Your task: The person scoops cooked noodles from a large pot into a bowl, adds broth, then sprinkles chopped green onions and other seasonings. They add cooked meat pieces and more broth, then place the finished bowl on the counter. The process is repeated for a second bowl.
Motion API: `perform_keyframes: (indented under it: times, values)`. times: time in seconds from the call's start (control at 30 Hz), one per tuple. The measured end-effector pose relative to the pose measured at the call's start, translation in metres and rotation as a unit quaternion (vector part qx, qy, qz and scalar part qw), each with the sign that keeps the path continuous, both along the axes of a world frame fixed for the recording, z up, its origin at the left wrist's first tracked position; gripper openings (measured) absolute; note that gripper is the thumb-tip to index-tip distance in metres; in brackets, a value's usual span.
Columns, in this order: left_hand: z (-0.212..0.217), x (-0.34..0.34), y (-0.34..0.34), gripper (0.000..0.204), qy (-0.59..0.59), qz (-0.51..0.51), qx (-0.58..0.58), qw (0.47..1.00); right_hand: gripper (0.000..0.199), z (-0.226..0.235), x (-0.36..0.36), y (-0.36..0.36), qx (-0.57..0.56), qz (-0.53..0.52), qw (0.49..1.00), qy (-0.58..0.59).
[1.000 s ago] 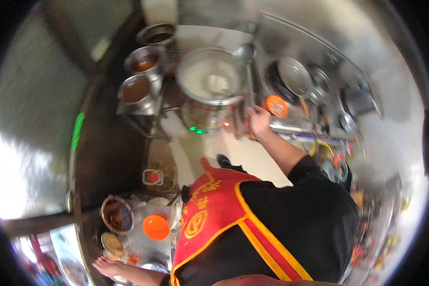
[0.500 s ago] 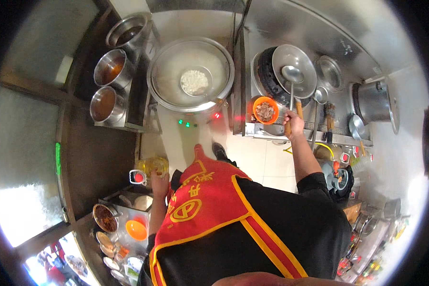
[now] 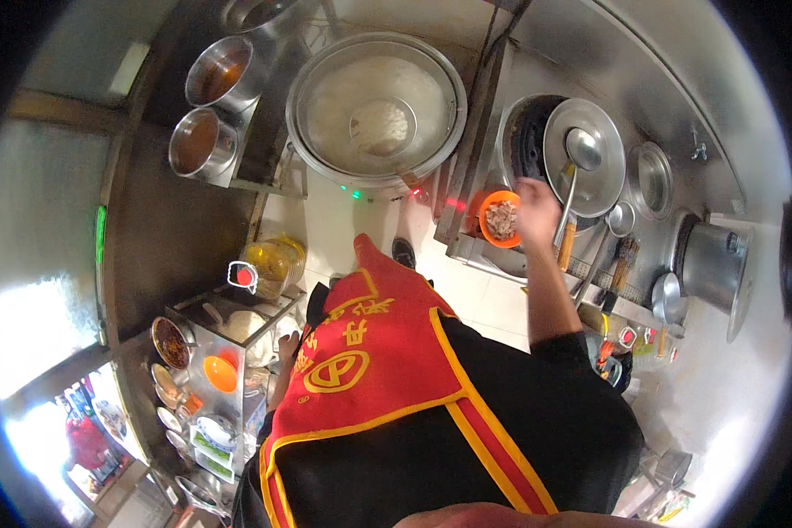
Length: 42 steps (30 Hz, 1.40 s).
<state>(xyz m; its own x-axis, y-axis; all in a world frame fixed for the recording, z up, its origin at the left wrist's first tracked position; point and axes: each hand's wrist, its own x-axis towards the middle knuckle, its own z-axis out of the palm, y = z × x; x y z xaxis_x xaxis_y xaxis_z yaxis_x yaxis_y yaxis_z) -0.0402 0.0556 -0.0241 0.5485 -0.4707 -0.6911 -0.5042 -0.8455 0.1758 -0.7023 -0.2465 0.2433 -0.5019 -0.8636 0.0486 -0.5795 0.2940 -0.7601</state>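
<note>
My right hand, smeared by motion, is at the right rim of an orange bowl of chopped meat; its grip is unclear. Just beyond it a wok sits over a burner, with a steel ladle resting in it, its handle over the near rim. Low on the left, my left hand hangs beside the shelf unit, its fingers too dark and small to read. A large bottle of yellow oil with a red cap stands ahead of that hand, apart from it.
A wide steaming pot holds a strainer of pale food. Steel pots of brown liquid line the left shelf. An orange bowl and several dishes are at lower left. A tall pot stands on the right.
My right hand has left the ladle's handle and moved to the bowl of meat. My left hand has come away from the oil bottle and drawn back. The view has shifted.
</note>
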Motion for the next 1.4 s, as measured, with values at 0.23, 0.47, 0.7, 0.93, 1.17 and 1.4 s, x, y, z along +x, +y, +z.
perform_keyframes:
  times: [0.23, 0.47, 0.7, 0.93, 1.17, 1.4]
  values:
    - [-0.039, -0.015, -0.012, 0.064, 0.018, 0.056, -0.119, 0.991, 0.03, -0.085, 0.172, -0.119, 0.338, 0.092, 0.739, -0.576]
    - [0.0, -0.001, 0.018, 0.062, 0.128, 0.239, -0.209, 0.94, 0.025, -0.084, 0.141, -0.148, 0.43, 0.11, 0.762, -0.471]
    - [0.013, 0.005, 0.061, 0.06, 0.131, 0.241, -0.167, 0.947, 0.022, -0.074, 0.193, -0.146, 0.419, 0.123, 0.778, -0.451]
    - [0.015, 0.027, 0.045, 0.059, 0.14, 0.201, -0.156, 0.957, 0.013, -0.002, 0.166, -0.096, 0.354, 0.15, 0.782, -0.49]
    - [0.021, 0.042, 0.006, 0.057, 0.138, 0.156, -0.162, 0.965, 0.023, 0.004, 0.22, -0.04, 0.124, 0.086, 0.931, -0.332]
    - [0.023, 0.048, -0.007, 0.056, 0.13, 0.136, -0.181, 0.965, 0.017, 0.007, 0.199, -0.117, 0.318, 0.087, 0.767, -0.551]
